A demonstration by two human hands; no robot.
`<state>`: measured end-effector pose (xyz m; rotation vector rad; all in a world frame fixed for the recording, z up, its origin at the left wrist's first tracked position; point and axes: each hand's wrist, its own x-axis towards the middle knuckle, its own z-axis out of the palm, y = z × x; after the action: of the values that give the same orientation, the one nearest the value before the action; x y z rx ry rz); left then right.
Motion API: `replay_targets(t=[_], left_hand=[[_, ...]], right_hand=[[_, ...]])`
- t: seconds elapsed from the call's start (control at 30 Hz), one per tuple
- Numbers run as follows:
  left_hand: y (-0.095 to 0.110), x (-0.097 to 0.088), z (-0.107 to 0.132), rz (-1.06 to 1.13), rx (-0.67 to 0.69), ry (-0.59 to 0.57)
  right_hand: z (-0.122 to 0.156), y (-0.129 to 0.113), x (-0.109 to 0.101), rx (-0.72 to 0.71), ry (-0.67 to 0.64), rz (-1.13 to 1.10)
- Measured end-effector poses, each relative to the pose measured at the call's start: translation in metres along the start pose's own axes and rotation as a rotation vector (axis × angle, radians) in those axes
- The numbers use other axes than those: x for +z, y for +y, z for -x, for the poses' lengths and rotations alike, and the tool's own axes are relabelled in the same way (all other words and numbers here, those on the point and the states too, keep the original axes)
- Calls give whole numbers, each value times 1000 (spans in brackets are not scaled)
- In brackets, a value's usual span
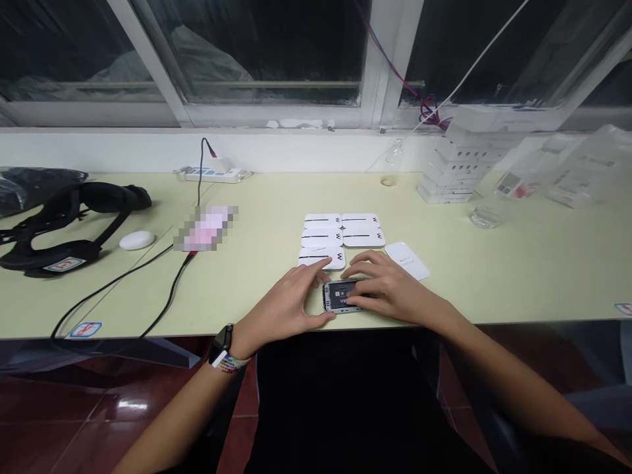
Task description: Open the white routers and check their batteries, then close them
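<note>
A small opened device (327, 296) with a pale frame lies flat near the table's front edge. Its black battery (338, 294) is exposed, with white print on it. My left hand (291, 296) is around the device's left end, thumb and fingers apart. Over the right part of the device, my right hand (382, 286) has bent fingers on the battery and at the far rim; it hides that end. A loose white cover (415, 263) lies beyond my right hand. Several white rounded devices marked W (322, 237) lie in two columns behind, one partly under my left fingertips.
Left are a black headset (64, 257), a white oval case (137, 240), a blurred-out phone (205, 228) on a cable and a power strip (212, 174). Right are stacked white boxes (447, 171), a clear cup (486, 214), a bottle (391, 164) and plastic bags (592, 164).
</note>
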<state>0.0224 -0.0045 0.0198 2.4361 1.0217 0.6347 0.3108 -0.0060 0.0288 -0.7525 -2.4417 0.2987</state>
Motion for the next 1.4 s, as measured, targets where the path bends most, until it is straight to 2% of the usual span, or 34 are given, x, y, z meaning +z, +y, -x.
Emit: replay_targets(t=[0.1, 0.2, 0.23, 0.33, 0.43, 0.57, 0.67, 0.73, 0.8, 0.9, 1.0, 1.1, 1.2, 1.4], left_hand=[[-1, -1, 1, 8, -9, -19], [-2, -1, 1, 14, 3, -17], [-2, 0, 1, 15, 7, -12], [-3, 0, 0, 20, 10, -9], [-3, 0, 0, 20, 14, -8], [-4, 0, 1, 17, 13, -6], [-5, 0, 2, 23, 19, 1], [-5, 1, 2, 20, 23, 4], [-5, 0, 3, 15, 16, 0], [-4, 0, 3, 17, 7, -13], [-4, 0, 3, 16, 6, -14], [-4, 1, 3, 10, 16, -2], [-5, 2, 2, -2, 32, -2], [-4, 1, 3, -30, 57, -2]], right_hand=[[22, 17, -14, 189, 140, 113], [47, 40, -25, 546, 401, 380], [54, 46, -26, 648, 433, 450], [66, 54, -22, 824, 399, 556], [68, 53, -17, 860, 328, 542], [70, 54, -23, 859, 322, 350], [75, 56, -33, 855, 363, 220], [75, 53, -37, 796, 409, 178], [71, 43, -35, 658, 445, 143], [57, 19, -20, 347, 432, 75], [40, -3, 2, 70, 285, 137], [28, -13, 18, -77, 206, 268], [24, -16, 23, -88, 161, 254], [28, -14, 19, 23, 65, 82]])
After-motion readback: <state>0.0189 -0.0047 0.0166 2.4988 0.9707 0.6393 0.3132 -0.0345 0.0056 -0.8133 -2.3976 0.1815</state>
